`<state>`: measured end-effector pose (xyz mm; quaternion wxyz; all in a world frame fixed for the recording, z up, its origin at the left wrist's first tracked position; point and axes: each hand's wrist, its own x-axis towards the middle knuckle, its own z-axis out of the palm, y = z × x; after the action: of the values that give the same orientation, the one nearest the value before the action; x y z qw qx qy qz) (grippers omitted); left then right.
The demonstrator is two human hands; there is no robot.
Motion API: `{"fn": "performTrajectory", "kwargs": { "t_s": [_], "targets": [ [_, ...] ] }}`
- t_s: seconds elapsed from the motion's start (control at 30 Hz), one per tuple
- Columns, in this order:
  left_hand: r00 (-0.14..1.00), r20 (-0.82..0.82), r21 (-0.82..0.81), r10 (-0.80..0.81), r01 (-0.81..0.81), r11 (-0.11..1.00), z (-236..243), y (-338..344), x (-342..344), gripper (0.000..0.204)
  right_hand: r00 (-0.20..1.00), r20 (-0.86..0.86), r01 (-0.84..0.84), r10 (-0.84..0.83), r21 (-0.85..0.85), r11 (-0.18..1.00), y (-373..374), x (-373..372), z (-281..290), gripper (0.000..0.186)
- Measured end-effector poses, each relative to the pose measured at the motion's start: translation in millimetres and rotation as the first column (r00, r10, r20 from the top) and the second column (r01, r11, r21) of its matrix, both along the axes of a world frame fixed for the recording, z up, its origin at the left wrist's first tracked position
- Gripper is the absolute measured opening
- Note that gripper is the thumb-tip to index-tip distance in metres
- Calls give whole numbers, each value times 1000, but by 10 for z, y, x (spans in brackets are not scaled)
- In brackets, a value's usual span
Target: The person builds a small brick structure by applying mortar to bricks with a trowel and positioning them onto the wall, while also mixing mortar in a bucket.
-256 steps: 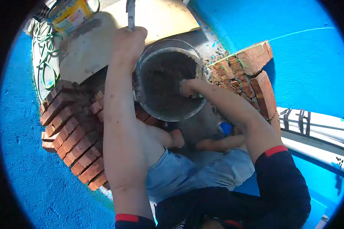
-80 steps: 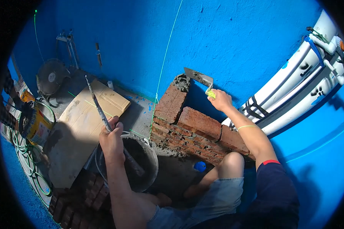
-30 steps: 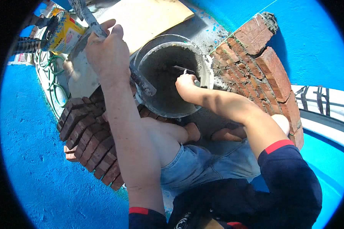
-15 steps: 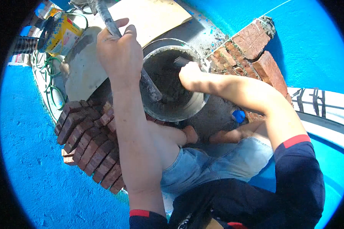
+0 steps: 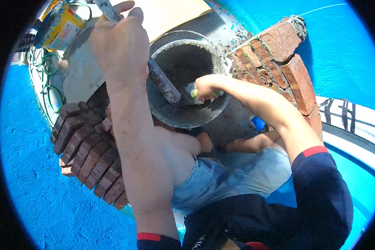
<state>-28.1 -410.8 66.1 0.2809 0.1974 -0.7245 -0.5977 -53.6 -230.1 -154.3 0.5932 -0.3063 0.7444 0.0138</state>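
My left hand (image 5: 120, 43) is closed around a long, mortar-smeared bar (image 5: 164, 86), whose lower end hangs inside the round bucket (image 5: 190, 118). My right hand (image 5: 205, 88) grips a trowel with a yellow-green handle (image 5: 195, 94) down in the dark, wet mortar (image 5: 185, 62), near the bucket's right side. The trowel blade is mostly hidden by the hand and mortar. To the bucket's right stands a low brick wall (image 5: 298, 83) with mortar in its joints and on its far end, and a string runs along its upper edge.
Stacked bricks (image 5: 91, 154) lie at my left. A pale board (image 5: 179, 14), a yellow paint bucket (image 5: 64, 27) and a green hose (image 5: 54, 96) are beyond. Blue walls rise around, with white pipes (image 5: 341, 118) at the right and a blue object (image 5: 257, 122) near my right leg.
Earlier my right hand held the trowel over the wall's far end; it is back inside the bucket. Over the last half second it moved lower there, while my left hand shifted slightly up and left.
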Motion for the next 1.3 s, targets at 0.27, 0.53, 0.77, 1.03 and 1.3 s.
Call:
{"fn": "performTrajectory", "kwargs": {
  "t_s": [0.27, 0.53, 0.77, 1.03, 1.3],
  "targets": [
    [998, 19, 92, -63, 61, 994, 31, 149, -26, 26, 995, -23, 97, -100, -115, 989, 74, -96, 179, 21],
    [1000, -4, 89, -17, 18, 996, 46, 162, -41, 25, 957, 127, 288, -259, -347, 893, 561, -80, 653, 15],
    [1000, -15, 190, 19, -16, 982, -109, -192, 44, 26, 807, 209, 571, -552, -512, 641, 1209, 631, 1343, 22],
    [999, -28, 241, -33, 39, 970, -118, -123, 106, 25, 193, 506, 886, -841, -458, -71, 2200, 1752, 2570, 22],
    [993, -64, 308, -100, 115, 944, -15, 268, 109, 23, -9, 264, 477, -964, -847, -236, 1955, 1423, 2879, 23]
  ]
}}
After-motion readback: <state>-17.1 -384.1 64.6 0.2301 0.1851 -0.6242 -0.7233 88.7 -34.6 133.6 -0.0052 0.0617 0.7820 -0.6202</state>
